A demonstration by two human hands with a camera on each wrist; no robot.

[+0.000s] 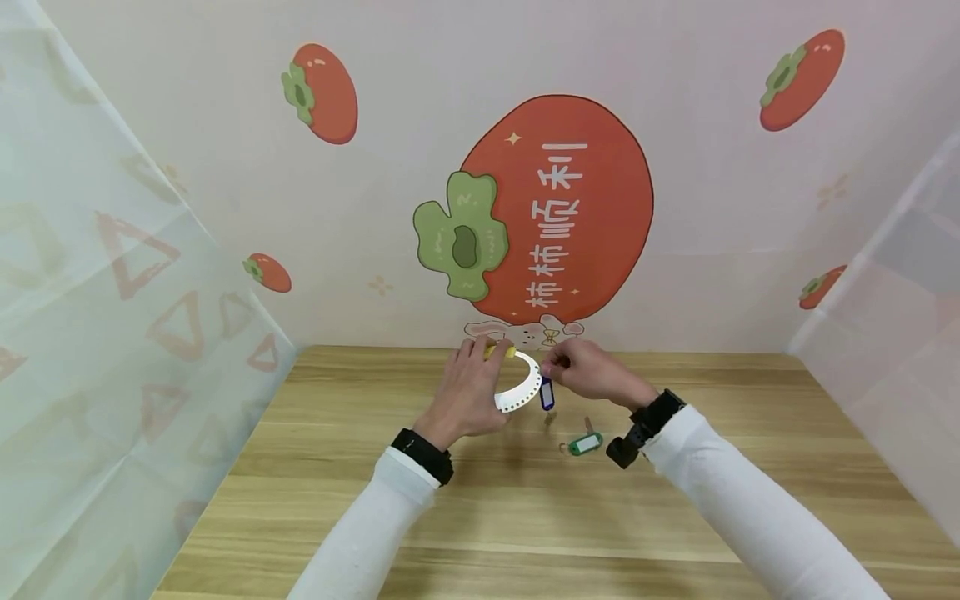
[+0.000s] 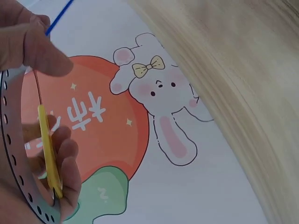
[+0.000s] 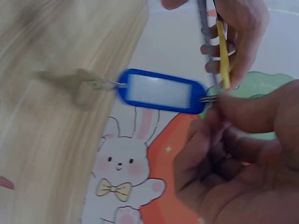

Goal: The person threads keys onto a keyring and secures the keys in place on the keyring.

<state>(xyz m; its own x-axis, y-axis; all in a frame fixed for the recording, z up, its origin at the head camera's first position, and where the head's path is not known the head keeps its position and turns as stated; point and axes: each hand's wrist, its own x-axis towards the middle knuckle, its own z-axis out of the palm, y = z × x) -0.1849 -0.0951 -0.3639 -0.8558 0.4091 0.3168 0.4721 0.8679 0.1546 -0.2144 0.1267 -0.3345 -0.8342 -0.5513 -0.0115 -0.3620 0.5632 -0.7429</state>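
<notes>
My left hand [image 1: 467,390] grips a large white key ring [image 1: 528,388], a curved band with a row of holes along it. The fingers curl around its yellow bar [image 2: 50,154]. At the other side of the band, my right hand [image 1: 592,372] pinches the small metal ring of a blue key tag [image 1: 547,393] between thumb and forefinger, right at the band's edge. In the right wrist view the tag [image 3: 160,91] shows a white label, and a blurred key [image 3: 77,86] dangles from its far end.
A green key tag [image 1: 585,443] lies on the wooden table [image 1: 360,517] below the hands, with a small key [image 1: 588,425] close by. Behind stands a pale wall [image 1: 697,208] with fruit and rabbit drawings; patterned sheets [image 1: 112,333] close off both sides.
</notes>
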